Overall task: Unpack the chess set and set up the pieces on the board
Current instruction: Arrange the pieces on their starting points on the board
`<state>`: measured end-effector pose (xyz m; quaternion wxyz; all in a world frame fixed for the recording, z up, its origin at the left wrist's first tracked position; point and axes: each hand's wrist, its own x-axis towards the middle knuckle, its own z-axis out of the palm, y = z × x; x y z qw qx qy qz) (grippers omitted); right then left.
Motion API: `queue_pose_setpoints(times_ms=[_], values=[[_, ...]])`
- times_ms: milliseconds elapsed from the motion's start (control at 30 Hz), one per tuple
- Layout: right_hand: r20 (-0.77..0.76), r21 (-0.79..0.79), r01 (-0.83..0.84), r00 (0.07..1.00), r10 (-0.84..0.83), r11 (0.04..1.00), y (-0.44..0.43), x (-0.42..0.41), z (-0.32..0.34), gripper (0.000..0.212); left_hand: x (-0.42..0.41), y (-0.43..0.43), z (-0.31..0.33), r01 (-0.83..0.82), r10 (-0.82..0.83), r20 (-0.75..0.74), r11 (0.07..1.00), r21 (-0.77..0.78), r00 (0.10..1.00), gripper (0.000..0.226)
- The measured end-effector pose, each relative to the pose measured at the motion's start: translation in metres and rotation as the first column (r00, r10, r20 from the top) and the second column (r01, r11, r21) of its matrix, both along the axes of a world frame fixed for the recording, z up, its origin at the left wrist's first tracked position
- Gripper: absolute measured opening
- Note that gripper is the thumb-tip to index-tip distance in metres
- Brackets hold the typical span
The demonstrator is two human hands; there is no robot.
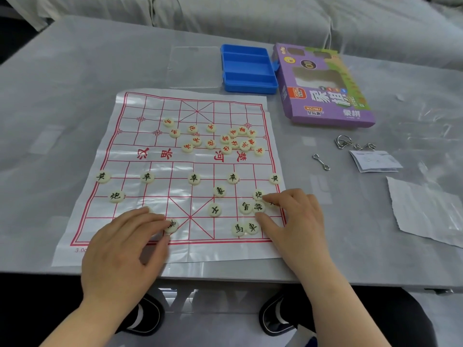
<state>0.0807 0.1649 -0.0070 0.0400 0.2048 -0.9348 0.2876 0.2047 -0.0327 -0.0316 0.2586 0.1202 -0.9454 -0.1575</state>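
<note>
My left hand [120, 246] pinches one black piece [171, 225] between thumb and fingertips, low on the board [162, 194] near its front edge. My right hand [298, 221] is spread: the forefinger tip touches the cannon piece [258, 194] marked 炮, and the thumb lies just beside the general piece [258, 207] marked 將, gripping neither.

The board is a thin sheet with red lines; 楚河 and 汉界 read upside down to me across its middle. Five black pawns [194, 178] marked 卒 stand in one row. A second 炮 sits at the left, and 象, 士, two 馬 and 車 lie loose near my right hand. Two more are half hidden by my hands. I count sixteen red pieces [225, 141] heaped on the far half, some touching.

Beyond the board sit a blue tray [250, 90] with three compartments, a clear lid [193, 68] beside it, and a purple box [325, 116] printed XCPAI and 象棋. To the right lie three metal wire puzzles [342, 141], a folded leaflet [375, 160] and a plastic bag [426, 211].
</note>
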Motion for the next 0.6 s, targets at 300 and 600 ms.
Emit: queue_pose_setpoints(times_ms=[300,600], values=[[-0.053,0.027,-0.018,0.998,0.019,0.999,-0.0052,0.0001,-0.0044,0.026,0.0003,0.0001,0.0004,-0.002,0.002,0.004,1.000,0.019,1.000,0.037],[-0.092,0.097,0.019,0.996,-0.010,0.995,-0.0066,0.0032,-0.0030,0.018,0.0032,-0.0004,0.0018,-0.008,0.007,0.033,0.999,0.038,0.999,0.039]])
